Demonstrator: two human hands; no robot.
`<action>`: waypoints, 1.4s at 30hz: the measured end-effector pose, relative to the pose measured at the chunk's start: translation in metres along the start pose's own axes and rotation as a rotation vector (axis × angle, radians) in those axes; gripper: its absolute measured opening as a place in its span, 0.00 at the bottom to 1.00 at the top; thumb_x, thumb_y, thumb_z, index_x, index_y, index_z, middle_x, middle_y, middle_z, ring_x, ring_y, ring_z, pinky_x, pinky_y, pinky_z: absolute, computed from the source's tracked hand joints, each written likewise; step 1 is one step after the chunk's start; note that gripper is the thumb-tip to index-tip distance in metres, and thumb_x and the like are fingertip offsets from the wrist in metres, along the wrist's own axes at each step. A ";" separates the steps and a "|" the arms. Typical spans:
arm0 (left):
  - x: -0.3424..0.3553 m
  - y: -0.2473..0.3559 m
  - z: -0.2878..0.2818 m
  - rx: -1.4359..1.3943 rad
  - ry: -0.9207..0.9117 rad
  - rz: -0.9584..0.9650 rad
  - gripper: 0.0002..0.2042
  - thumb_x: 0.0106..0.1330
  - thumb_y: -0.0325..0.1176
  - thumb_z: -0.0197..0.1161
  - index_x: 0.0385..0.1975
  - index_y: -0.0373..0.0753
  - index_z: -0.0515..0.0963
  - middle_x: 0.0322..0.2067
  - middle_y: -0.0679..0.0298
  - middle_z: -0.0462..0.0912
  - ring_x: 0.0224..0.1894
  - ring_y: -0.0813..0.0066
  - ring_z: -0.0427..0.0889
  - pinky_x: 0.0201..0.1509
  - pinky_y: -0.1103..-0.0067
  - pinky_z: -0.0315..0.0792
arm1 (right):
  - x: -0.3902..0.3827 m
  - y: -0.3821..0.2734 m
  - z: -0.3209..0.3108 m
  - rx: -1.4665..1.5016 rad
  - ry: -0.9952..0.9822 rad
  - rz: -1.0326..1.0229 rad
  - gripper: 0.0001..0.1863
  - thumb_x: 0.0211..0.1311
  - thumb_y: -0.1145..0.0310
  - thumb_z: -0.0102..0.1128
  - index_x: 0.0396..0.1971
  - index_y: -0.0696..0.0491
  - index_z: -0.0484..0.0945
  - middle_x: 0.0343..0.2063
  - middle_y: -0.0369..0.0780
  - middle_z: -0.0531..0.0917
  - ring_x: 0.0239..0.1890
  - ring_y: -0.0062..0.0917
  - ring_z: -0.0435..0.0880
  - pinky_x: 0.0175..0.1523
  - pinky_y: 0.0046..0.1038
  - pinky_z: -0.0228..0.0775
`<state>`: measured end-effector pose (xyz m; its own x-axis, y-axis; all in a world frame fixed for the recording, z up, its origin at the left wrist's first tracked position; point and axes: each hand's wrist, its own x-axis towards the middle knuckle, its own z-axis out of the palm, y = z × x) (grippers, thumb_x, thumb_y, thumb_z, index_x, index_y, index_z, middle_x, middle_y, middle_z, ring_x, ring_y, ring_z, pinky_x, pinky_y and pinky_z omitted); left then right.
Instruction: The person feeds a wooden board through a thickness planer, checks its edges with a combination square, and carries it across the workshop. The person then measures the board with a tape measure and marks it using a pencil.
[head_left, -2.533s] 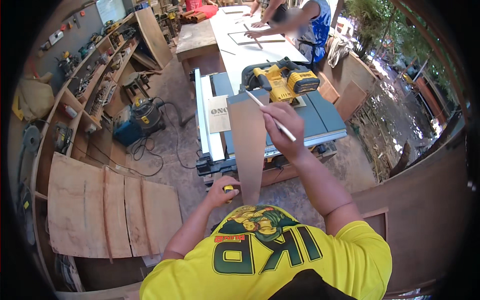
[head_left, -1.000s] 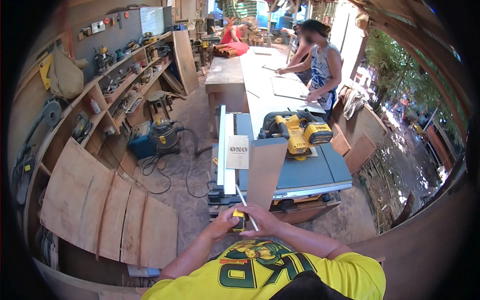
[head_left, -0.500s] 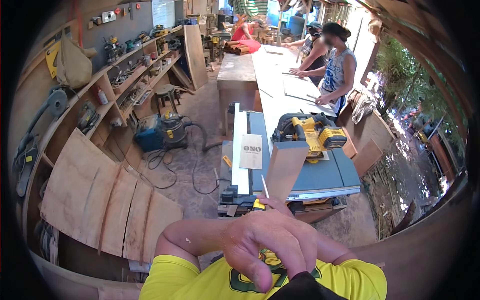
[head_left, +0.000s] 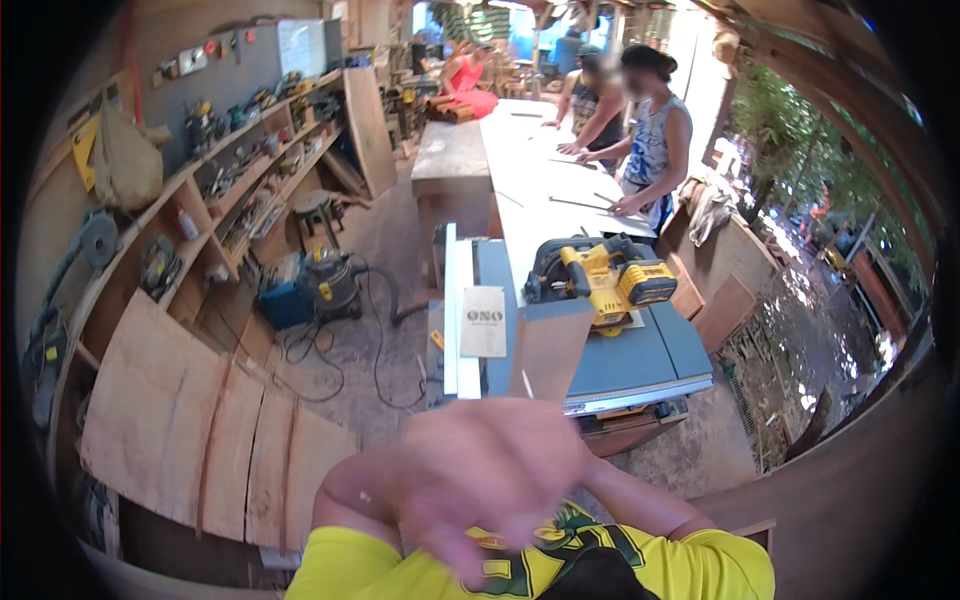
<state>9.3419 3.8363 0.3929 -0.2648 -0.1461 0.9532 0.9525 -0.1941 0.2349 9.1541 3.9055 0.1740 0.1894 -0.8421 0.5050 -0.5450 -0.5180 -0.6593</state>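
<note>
My left hand (head_left: 495,465) is raised close in front of my chest, smeared by motion, so its finger pose is unclear. My right forearm (head_left: 640,495) reaches in behind it, and the right hand is hidden. A thin pale pencil (head_left: 527,384) sticks up past the left hand, from where the right hand was gripping earlier. Just beyond stands a wooden board (head_left: 548,350), its end pointing away from me. Behind that board, a yellow and black cordless power saw (head_left: 600,285) rests on the grey table saw top (head_left: 650,350). A pale printed panel (head_left: 483,325) lies beside the white fence (head_left: 452,345).
A long white worktable (head_left: 520,180) runs away from me, with two people at its right side and another person at the far end. Tool shelves (head_left: 225,185) line the left wall. A shop vacuum (head_left: 330,285) with hose and cords stands on the floor; wooden panels (head_left: 170,410) lean nearby.
My left hand has shifted left and is blurred. It now covers the right hand and the yellow tool beside the pencil. The whole view has shifted slightly.
</note>
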 end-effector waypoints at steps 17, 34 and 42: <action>-0.010 0.061 0.083 1.242 -0.086 0.676 0.09 0.57 0.28 0.61 0.24 0.48 0.68 0.27 0.79 0.61 0.30 0.86 0.63 0.30 0.84 0.61 | 0.022 -0.003 0.009 0.069 -0.100 -0.173 0.43 0.43 0.64 0.75 0.60 0.52 0.62 0.58 0.47 0.70 0.57 0.43 0.71 0.62 0.38 0.62; -0.012 0.088 0.088 1.316 -0.037 0.301 0.11 0.53 0.26 0.64 0.26 0.49 0.69 0.27 0.78 0.59 0.31 0.81 0.62 0.35 0.77 0.61 | 0.015 -0.007 0.013 0.108 -0.005 -0.119 0.42 0.41 0.65 0.76 0.58 0.53 0.63 0.57 0.48 0.71 0.56 0.42 0.72 0.61 0.37 0.62; -0.124 0.082 -0.052 1.372 -0.070 -0.699 0.36 0.53 0.52 0.69 0.57 0.36 0.67 0.47 0.54 0.74 0.50 0.61 0.73 0.51 0.71 0.69 | 0.014 -0.015 0.020 0.105 0.063 -0.176 0.42 0.39 0.65 0.78 0.57 0.53 0.64 0.56 0.50 0.71 0.58 0.43 0.72 0.61 0.38 0.65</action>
<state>9.4449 3.7877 0.2840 -0.7328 -0.3567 0.5794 0.0577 0.8159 0.5753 9.1807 3.8988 0.1797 0.2213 -0.7276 0.6493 -0.4191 -0.6721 -0.6104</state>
